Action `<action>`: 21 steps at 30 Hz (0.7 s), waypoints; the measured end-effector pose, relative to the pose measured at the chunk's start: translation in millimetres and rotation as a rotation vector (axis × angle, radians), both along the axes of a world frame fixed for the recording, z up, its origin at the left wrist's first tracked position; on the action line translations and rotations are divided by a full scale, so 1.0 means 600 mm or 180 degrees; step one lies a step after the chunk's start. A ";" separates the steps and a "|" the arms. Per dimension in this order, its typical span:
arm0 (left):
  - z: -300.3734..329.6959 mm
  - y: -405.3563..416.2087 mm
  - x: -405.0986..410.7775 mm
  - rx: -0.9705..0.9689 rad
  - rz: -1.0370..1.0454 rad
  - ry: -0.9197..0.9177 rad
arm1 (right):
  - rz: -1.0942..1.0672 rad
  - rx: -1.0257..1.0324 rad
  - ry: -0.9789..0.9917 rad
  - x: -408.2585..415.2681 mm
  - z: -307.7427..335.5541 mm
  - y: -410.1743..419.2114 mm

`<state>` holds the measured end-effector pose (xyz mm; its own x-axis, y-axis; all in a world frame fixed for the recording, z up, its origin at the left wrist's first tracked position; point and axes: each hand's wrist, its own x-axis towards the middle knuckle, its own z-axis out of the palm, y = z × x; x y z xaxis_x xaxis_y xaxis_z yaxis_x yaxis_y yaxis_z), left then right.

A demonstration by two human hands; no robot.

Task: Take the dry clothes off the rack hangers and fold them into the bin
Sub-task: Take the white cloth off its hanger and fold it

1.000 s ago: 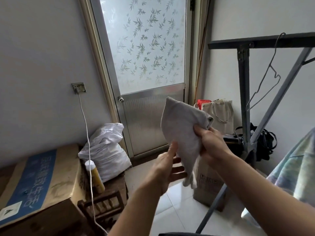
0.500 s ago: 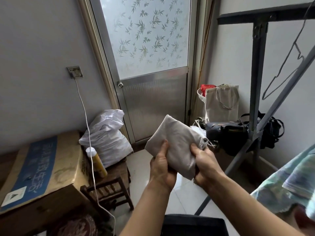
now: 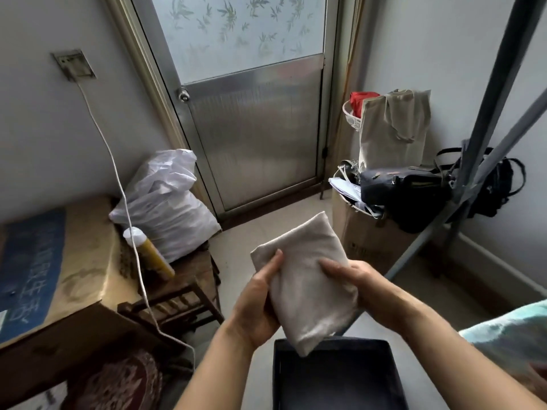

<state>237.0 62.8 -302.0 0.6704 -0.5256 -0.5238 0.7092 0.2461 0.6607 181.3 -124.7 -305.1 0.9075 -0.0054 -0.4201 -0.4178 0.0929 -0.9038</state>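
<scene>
Two bare hands hold one folded cloth [image 3: 305, 279], a pale grey-beige piece, in mid-air. The left hand [image 3: 260, 306] grips its left edge, thumb lying on top and fingers curled underneath. The right hand [image 3: 355, 287] clasps the right edge, fingers wrapped over the top face. Between the two grips the cloth sits as a compact, tilted rectangle, its far corner pointing away from the person and its near corner drooping down.

Directly below that drooping corner lies the bin [image 3: 334, 377], a dark, shallow, open box on the floor. The cloth's low corner overlaps the bin's far rim in the view, though whether it touches cannot be told. No other clothes show inside the part of the bin that is visible.

To the right of the grip, the grey metal legs of the rack [image 3: 485, 137] rise out of view. At the far right edge a pale green garment [image 3: 509, 335] intrudes; how it is supported is not visible.

Judged from this, the folding of this piece looks finished and the step in hand is placing it. The next move calls for lowering both hands together so the fold stays flat, setting the cloth on the bin floor, then loosening both grips without dragging the layers open.
</scene>
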 end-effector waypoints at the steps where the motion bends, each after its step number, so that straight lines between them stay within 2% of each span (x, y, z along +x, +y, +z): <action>1: -0.018 0.003 0.011 -0.0015 -0.0048 0.0072 | 0.0082 0.0356 0.0172 0.003 -0.016 -0.004; 3: -0.053 0.003 0.031 -0.0046 -0.0107 0.0179 | -0.0020 0.0918 0.0346 0.009 -0.051 -0.005; 4: -0.073 0.001 0.039 -0.0014 -0.0127 0.0216 | -0.0150 0.0991 0.0348 0.013 -0.073 -0.002; 8: -0.177 -0.014 0.051 0.0177 -0.0142 0.0286 | -0.1079 0.0916 0.0207 0.030 -0.177 0.018; 11: -0.288 -0.023 0.034 0.0668 -0.0100 0.0109 | -0.1620 0.0881 0.0236 0.039 -0.279 0.025; 16: -0.435 -0.018 0.018 0.1086 -0.0090 -0.0135 | -0.1867 0.0909 0.0629 0.030 -0.427 0.021; 21: -0.572 -0.020 0.019 0.1238 -0.0279 0.0029 | -0.1823 0.0711 0.1116 0.019 -0.564 0.000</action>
